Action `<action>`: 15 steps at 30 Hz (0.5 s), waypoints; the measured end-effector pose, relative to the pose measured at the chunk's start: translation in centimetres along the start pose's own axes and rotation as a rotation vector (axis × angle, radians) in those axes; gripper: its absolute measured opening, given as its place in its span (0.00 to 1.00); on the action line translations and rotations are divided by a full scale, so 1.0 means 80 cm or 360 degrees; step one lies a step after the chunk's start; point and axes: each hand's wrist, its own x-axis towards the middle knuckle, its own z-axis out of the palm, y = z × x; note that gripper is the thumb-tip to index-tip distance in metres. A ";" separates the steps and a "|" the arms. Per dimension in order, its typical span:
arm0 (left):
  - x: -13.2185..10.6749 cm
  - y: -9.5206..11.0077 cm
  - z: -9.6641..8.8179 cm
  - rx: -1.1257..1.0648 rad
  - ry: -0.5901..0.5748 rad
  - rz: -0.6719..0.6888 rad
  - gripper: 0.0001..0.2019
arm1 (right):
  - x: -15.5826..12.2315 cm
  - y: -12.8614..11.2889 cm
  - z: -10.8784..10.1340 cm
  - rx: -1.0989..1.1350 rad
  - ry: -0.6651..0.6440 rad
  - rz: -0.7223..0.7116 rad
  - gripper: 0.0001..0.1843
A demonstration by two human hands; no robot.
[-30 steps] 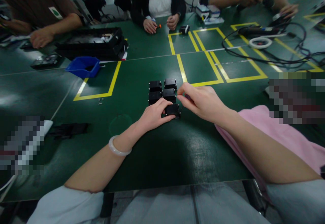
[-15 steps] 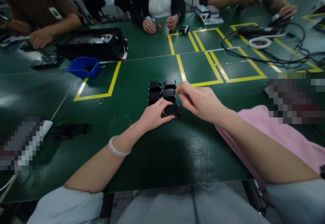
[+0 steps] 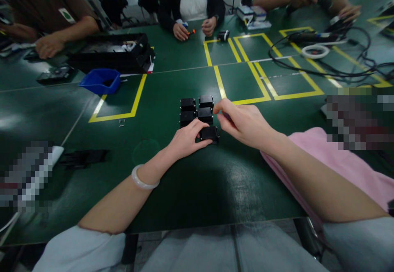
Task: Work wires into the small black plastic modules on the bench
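Observation:
Several small black box-shaped parts with shiny metal points at their sides stand in two columns on the green table. My left hand [image 3: 192, 138] grips the nearest black box-shaped part [image 3: 209, 133] between thumb and fingers. It also hides part of the box behind, at the left. Close to the right side of the group is my right hand [image 3: 238, 120], its thumb and forefinger curled together in a pinch. Whatever sits between those fingertips, if anything, is too small to make out. Farther back in the group are another black box [image 3: 187, 104] and its neighbour [image 3: 206, 101].
A blue bin [image 3: 101, 81] and black trays [image 3: 113, 52] stand at the back left. Dark parts [image 3: 84, 157] lie at the left, a pink cloth [image 3: 320, 153] under my right forearm. Black cables [image 3: 323, 72] loop at the far right. Three people sit opposite.

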 end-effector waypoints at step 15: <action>0.000 0.000 0.000 -0.0027 0.0005 -0.0009 0.21 | -0.001 0.000 -0.001 0.0006 -0.0054 0.0000 0.16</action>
